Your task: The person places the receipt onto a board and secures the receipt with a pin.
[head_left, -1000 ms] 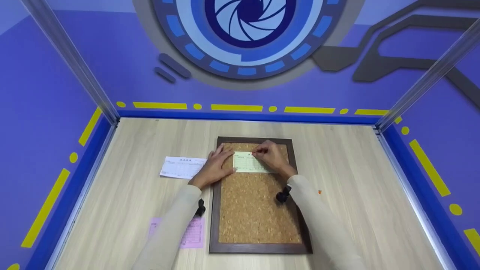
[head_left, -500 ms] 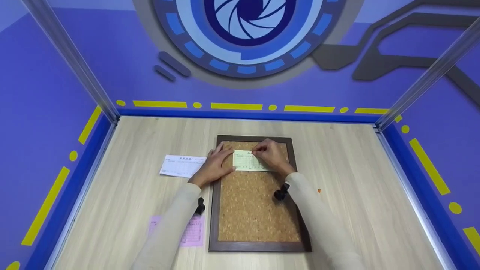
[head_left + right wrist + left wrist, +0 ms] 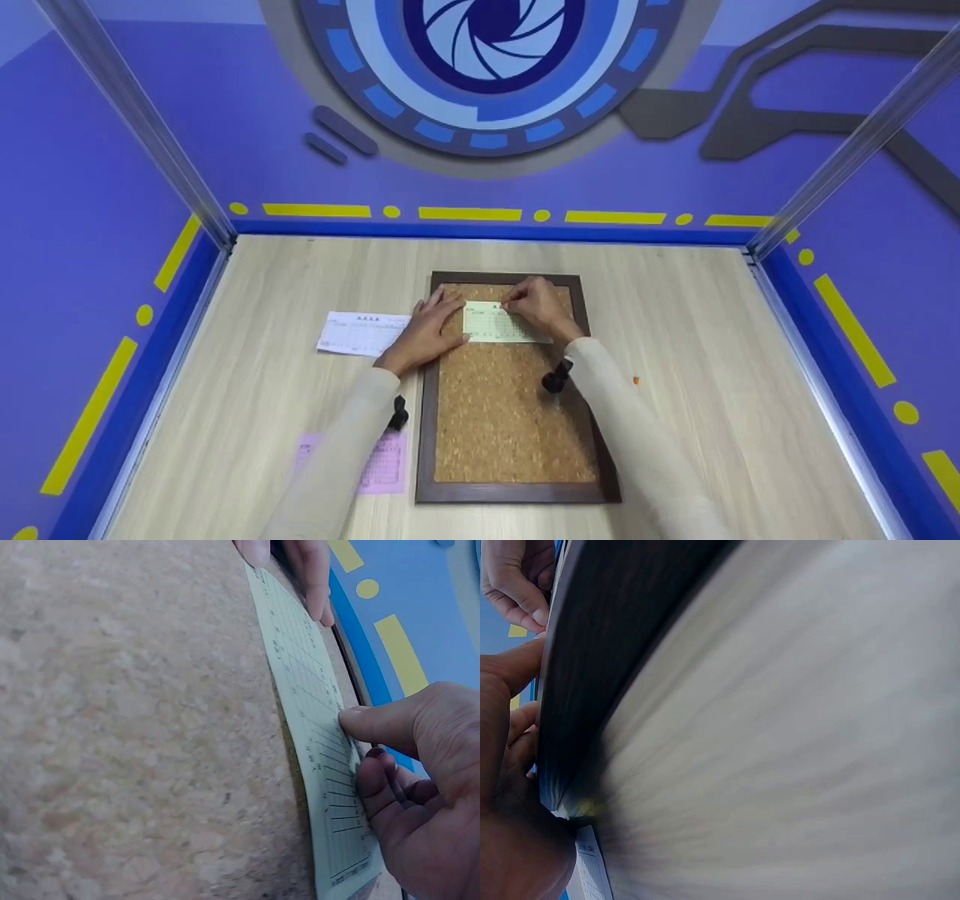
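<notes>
On the framed cork board (image 3: 517, 420) lies a pale green printed slip (image 3: 486, 324), near the top. My left hand (image 3: 429, 334) rests over the board's left edge with fingers spread, thumb and fingertips touching the slip's left side. At the slip's upper edge my right hand (image 3: 538, 306) pinches a small red push pin, mostly hidden by the fingers; only a reddish bit shows. In the right wrist view the green slip (image 3: 322, 757) runs under the right hand (image 3: 427, 787), and the left hand's fingers (image 3: 307, 570) touch its far end.
A white printed slip (image 3: 356, 334) lies left of the board, partly under the left hand. Nearer, a pink slip (image 3: 386, 465) is partly covered by the left sleeve. A tiny orange piece (image 3: 636, 380) lies right of the board. Blue panels wall the table.
The view shifts slightly. Both hands stay at the green slip; the right forearm and wrist move a little to the left.
</notes>
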`<state>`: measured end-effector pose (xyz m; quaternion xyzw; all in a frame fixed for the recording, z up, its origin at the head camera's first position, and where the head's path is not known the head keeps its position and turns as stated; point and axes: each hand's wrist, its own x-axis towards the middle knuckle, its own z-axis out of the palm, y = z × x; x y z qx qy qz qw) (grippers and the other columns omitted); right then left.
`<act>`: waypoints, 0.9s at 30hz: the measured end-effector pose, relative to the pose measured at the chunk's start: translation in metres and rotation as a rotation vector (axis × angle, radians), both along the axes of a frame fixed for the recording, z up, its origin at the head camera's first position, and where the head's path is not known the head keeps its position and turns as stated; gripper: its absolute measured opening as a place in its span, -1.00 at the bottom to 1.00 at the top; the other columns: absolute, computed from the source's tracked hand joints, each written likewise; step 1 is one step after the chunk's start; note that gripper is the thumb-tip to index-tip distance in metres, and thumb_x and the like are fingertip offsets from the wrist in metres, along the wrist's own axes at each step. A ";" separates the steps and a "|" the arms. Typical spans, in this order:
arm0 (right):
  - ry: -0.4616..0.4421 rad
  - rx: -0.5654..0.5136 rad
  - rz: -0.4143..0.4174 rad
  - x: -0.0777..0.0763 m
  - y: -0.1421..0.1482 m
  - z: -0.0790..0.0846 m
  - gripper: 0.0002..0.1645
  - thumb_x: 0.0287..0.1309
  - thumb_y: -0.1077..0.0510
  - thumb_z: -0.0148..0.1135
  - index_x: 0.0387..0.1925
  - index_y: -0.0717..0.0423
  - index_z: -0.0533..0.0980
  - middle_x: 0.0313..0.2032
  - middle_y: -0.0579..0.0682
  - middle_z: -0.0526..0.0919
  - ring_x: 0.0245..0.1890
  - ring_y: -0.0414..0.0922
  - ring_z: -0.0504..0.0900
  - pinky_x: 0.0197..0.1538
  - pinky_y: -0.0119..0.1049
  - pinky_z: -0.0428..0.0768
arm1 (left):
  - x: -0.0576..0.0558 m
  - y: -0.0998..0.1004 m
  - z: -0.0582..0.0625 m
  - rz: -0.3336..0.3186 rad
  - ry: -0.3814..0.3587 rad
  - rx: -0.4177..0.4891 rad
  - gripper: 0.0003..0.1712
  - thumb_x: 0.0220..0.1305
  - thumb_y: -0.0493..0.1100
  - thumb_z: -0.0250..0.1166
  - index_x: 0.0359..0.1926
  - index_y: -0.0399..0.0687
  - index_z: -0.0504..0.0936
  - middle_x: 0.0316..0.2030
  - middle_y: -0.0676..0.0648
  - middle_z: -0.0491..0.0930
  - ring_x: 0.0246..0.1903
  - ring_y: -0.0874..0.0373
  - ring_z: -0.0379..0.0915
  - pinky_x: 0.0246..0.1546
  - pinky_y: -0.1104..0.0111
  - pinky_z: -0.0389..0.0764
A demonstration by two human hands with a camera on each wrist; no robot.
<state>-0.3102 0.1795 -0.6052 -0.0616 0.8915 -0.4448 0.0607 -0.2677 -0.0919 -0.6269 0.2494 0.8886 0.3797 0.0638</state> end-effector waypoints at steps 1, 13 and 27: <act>-0.011 0.001 0.003 0.000 -0.001 0.001 -0.91 0.24 0.36 0.53 -0.33 0.16 0.85 -0.31 -0.01 0.86 -0.33 -0.18 0.69 -0.25 -0.39 0.59 | 0.000 0.000 0.000 0.003 0.001 -0.004 -0.15 0.44 -0.08 0.44 0.63 -0.23 0.38 0.66 -0.30 0.24 0.74 -0.28 -0.20 0.66 -0.33 -0.20; -0.019 0.028 0.043 -0.001 -0.002 0.013 -0.86 0.23 0.41 0.46 -0.28 0.21 0.86 -0.26 0.08 0.88 -0.34 -0.17 0.70 -0.23 -0.37 0.62 | 0.001 -0.002 0.003 -0.002 0.017 -0.014 -0.15 0.47 -0.02 0.43 0.63 -0.22 0.38 0.68 -0.30 0.20 0.74 -0.29 -0.22 0.66 -0.33 -0.21; 0.272 0.159 0.131 0.020 -0.002 -0.009 -0.87 0.40 0.40 0.35 -0.15 0.28 0.78 -0.20 0.11 0.74 -0.19 -0.06 0.57 -0.11 -0.19 0.56 | -0.004 -0.001 -0.006 -0.021 0.017 -0.015 -0.16 0.45 0.00 0.41 0.61 -0.23 0.41 0.68 -0.30 0.21 0.75 -0.27 -0.23 0.64 -0.36 -0.21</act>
